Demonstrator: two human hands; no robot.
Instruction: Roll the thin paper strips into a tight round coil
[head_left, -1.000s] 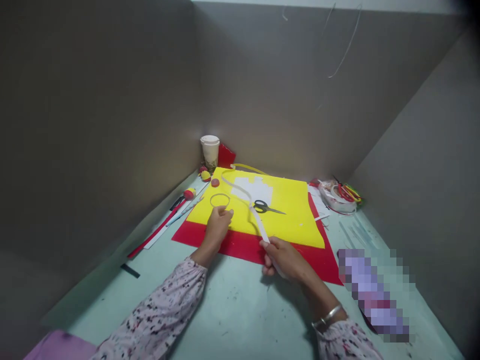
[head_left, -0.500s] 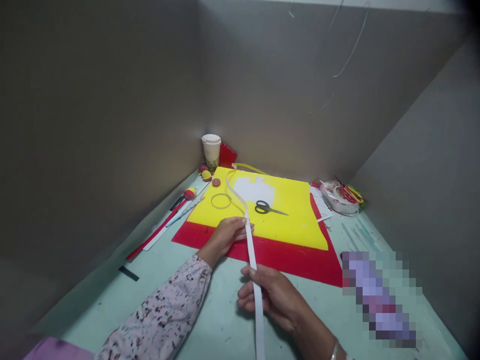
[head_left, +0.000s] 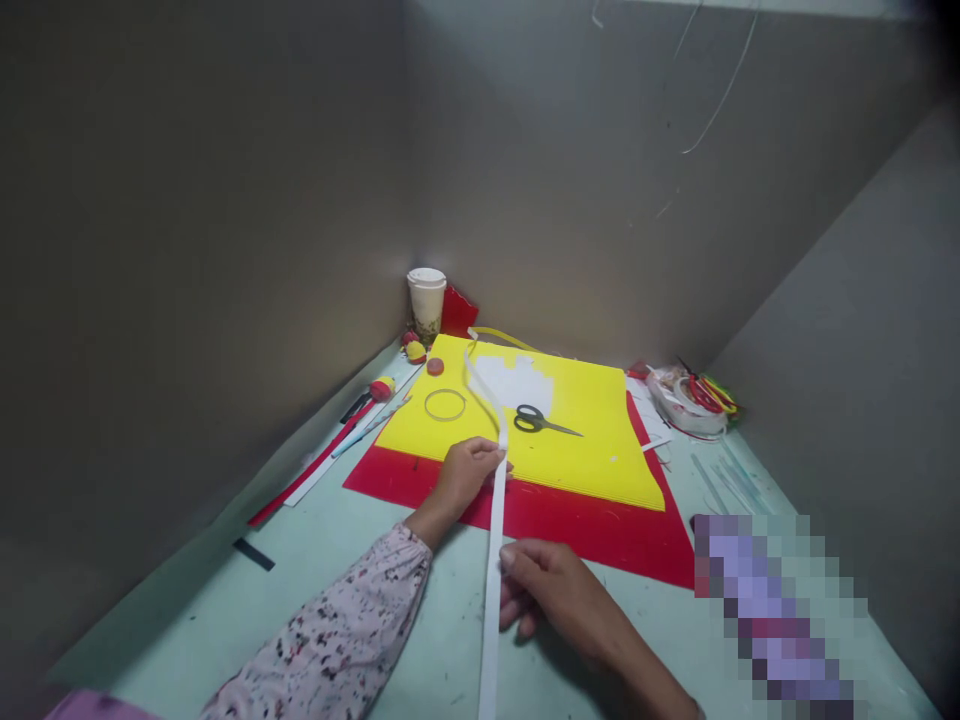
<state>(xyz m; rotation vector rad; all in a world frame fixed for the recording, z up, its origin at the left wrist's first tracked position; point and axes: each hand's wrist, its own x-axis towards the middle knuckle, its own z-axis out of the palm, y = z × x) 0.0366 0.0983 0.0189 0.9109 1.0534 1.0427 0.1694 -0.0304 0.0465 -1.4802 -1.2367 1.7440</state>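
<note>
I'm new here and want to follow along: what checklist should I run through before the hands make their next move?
1. Long, flat white strip pinched by the left hand: ok.
2. Right hand gripping the strip: cannot tell; its fingertips are at or beside the strip's edge.
3. Strip's whole length in view: not ok; it runs off the picture's bottom edge.
4. Black-handled metal scissors apart from both hands: ok; they lie on yellow rectangular sheeting.
5. Lidded white patterned cup upright: ok.

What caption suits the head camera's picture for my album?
Left hand pinching a white strip, right hand beside it, scissors on yellow sheet.
</note>
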